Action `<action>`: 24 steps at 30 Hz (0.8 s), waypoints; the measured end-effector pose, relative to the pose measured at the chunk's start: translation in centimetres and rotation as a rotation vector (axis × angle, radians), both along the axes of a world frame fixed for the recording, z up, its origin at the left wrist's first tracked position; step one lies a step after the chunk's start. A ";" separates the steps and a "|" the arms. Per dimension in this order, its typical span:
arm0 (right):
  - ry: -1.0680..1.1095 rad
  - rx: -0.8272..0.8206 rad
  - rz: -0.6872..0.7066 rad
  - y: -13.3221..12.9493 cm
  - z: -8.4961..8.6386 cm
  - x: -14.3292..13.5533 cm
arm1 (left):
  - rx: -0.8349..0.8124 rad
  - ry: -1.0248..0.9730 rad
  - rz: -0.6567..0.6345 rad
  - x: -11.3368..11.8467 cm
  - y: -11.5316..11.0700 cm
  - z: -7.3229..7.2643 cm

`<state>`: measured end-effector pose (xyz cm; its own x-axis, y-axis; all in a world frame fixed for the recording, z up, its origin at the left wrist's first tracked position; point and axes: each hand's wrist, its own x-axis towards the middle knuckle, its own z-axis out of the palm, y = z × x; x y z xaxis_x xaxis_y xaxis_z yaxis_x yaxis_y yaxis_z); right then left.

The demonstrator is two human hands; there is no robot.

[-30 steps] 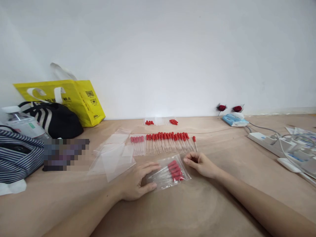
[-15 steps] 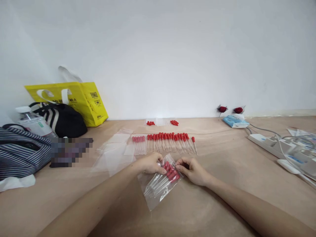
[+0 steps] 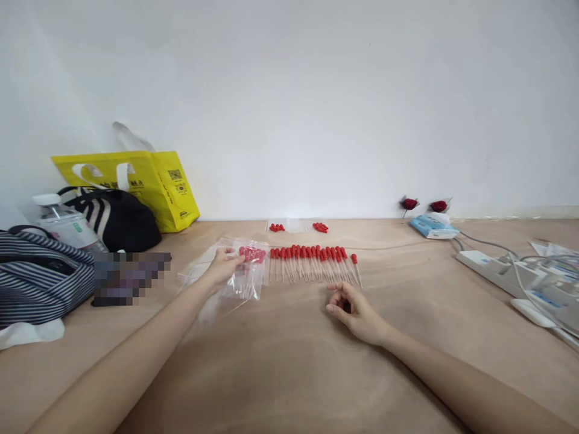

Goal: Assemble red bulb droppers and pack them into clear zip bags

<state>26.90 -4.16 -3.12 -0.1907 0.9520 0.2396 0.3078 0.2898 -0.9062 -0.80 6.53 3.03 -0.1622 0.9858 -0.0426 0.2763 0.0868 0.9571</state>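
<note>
My left hand (image 3: 224, 266) pinches a clear zip bag (image 3: 248, 283) by its upper left part. Inside the bag show red-bulbed droppers, partly blurred, over the left end of the row and beside flat clear bags (image 3: 194, 278). A row of droppers (image 3: 312, 265) with red bulbs and thin clear stems lies on the table, bulbs toward the wall. My right hand (image 3: 355, 313) hovers or rests just in front of the row's right end, with fingers curled apart and nothing in them. One dropper (image 3: 355, 260) lies slightly apart at the right end.
Near the wall lie small groups of red bulbs (image 3: 320, 227) on clear plastic. A yellow bag (image 3: 172, 199), black bag (image 3: 131, 220), bottle (image 3: 75, 229) and striped pouch (image 3: 40, 271) stand at left. At right are a tissue pack (image 3: 432, 227), roses (image 3: 409, 204) and a power strip (image 3: 497, 271).
My left hand has carried the bag of droppers away to the left and farther back, toward the flat bags. My right hand has let go of it and stays near its former place.
</note>
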 end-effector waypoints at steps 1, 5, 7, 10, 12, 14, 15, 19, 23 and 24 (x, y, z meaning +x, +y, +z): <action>-0.004 0.002 0.002 0.0 0.0 0.0 | 0.009 0.032 0.031 0.1 1.0 0.1; -0.018 -0.005 -0.001 0.0 0.1 0.1 | 0.094 0.223 0.124 -0.1 2.9 0.1; -0.029 -0.011 0.000 0.0 0.1 0.2 | 0.171 0.320 0.149 -1.0 2.4 0.2; -0.041 -0.008 0.006 0.0 0.1 0.2 | 0.350 0.629 0.075 -3.2 0.0 0.0; -0.048 -0.003 0.006 -0.1 0.2 0.2 | 0.452 0.915 -0.088 -4.6 -2.2 -0.7; -0.058 -0.001 0.003 -0.2 0.2 0.2 | 0.490 1.068 -0.287 -5.9 -4.8 -1.8; -0.063 -0.001 0.001 -0.2 0.2 0.2 | 0.475 1.113 -0.393 -6.4 -6.1 -2.4; -0.066 -0.004 0.003 -0.1 0.1 0.3 | 0.427 1.133 -0.639 -7.9 -11.0 -3.5; -0.089 0.000 0.013 0.1 -0.2 0.4 | 0.343 1.024 -0.742 -7.9 -14.8 -1.4; -0.104 0.002 0.014 0.1 -0.2 0.5 | 0.281 0.998 -0.873 -7.4 -15.4 -0.6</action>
<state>27.36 -4.02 -3.28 -0.2282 0.9485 0.2198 0.3959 0.2967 -0.8690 -8.23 -8.82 2.38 0.6722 0.7382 -0.0570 0.7215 -0.6357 0.2745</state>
